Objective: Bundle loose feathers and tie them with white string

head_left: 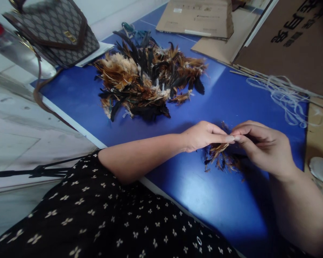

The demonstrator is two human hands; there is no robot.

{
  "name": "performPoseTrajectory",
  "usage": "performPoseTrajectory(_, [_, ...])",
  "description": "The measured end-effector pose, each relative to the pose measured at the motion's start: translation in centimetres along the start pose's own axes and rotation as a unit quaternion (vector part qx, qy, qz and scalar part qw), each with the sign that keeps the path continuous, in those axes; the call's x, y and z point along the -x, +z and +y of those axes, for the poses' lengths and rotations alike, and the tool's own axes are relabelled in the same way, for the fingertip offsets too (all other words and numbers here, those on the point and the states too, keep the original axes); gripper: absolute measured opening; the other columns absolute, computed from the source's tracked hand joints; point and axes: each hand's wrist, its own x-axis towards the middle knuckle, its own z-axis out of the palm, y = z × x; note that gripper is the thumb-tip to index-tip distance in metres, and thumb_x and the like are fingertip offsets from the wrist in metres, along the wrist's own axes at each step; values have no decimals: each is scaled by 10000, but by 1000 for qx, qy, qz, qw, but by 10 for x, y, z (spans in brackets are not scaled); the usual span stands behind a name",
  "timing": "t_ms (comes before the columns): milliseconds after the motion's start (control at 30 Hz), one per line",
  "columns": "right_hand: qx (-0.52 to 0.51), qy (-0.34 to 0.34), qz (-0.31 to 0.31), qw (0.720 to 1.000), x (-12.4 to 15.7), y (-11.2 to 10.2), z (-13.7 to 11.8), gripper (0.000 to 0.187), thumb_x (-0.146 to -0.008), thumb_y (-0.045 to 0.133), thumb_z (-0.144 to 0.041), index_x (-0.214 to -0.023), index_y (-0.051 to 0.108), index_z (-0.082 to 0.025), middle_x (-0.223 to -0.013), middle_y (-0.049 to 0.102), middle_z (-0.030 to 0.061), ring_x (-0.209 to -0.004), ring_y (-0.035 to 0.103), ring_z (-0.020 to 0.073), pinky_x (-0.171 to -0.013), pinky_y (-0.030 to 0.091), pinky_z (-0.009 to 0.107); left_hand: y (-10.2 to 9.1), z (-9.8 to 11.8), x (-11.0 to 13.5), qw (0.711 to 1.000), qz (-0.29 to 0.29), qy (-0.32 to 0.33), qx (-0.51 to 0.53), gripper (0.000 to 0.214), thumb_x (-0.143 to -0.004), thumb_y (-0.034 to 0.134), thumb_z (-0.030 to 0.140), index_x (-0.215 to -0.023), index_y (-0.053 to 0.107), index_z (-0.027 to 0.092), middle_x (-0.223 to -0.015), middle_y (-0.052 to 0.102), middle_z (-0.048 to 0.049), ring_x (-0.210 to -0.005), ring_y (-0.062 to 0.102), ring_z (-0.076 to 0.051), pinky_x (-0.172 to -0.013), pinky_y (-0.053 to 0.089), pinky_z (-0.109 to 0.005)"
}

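Observation:
My left hand (204,135) pinches a small bunch of brown and dark feathers (218,152), which hangs below the fingers just over the blue table. The tips of my right hand (266,145) meet my left thumb and finger at the top of the bunch, pressed together. Whatever the right fingertips grip is too small to make out. Behind my hands lies a large heap of brown, cream and black feathers (148,79), with bits of pale tie among them.
A patterned handbag (56,32) and a red-capped bottle (21,50) stand at the left. Flattened cardboard (193,18) lies at the back. A tangle of clear plastic strips (288,100) and thin sticks (261,76) lies at the right of the blue table (231,100), near a large carton (293,46).

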Motion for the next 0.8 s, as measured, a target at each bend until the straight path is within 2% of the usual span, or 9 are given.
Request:
performPoseTrajectory(233, [0, -20, 4, 1000, 2, 1, -2, 160, -1089, 773, -354, -958, 820, -275, -893, 825, 36, -799, 758, 201, -792, 605, 349, 0, 3, 0, 1000, -11, -18, -11, 344, -769, 1054, 434, -882, 896, 150, -865, 821, -47, -841, 691, -144, -910, 570, -329])
performPoseTrajectory(333, [5, -23, 4, 1000, 2, 2, -3, 172, -1091, 767, -357, -947, 818, -277, -873, 823, 36, -792, 759, 206, -793, 608, 359, -1, 3, 0, 999, -23, -30, 8, 282, -807, 1034, 363, -901, 892, 137, -850, 817, -49, -809, 692, -135, -893, 578, -321])
performPoseTrajectory(467, [14, -16, 16, 1000, 2, 2, -3, 176, -1087, 776, -379, -953, 829, -279, -880, 834, 42, -793, 766, 212, -805, 615, 367, -4, -1, -2, 998, -32, -23, 46, 185, -897, 941, 305, -908, 885, 129, -937, 849, -96, -862, 731, -157, -923, 597, -345])
performPoseTrajectory(567, [21, -22, 23, 999, 1, 2, -4, 199, -1093, 769, -400, -946, 827, -279, -884, 836, 47, -786, 767, 212, -798, 616, 366, -5, -2, -3, 997, -45, -13, 60, 295, -856, 990, 395, -914, 890, 124, -970, 856, -116, -921, 754, -188, -943, 600, -364])
performPoseTrajectory(667, [23, -26, 16, 999, -1, 1, -6, 255, -1100, 755, -444, -919, 818, -276, -860, 826, 57, -768, 762, 222, -782, 619, 375, -5, -1, -2, 999, -40, -22, 24, 447, -769, 1053, 518, -927, 896, 131, -930, 838, -99, -870, 722, -178, -866, 581, -348])
performPoseTrajectory(800, [16, -35, 10, 999, 0, 2, -9, 213, -1104, 750, -392, -931, 809, -282, -877, 829, 50, -788, 767, 218, -792, 614, 366, -3, 0, -1, 999, -24, -10, -21, 467, -742, 1055, 554, -886, 892, 142, -843, 794, -64, -804, 669, -153, -811, 544, -331])
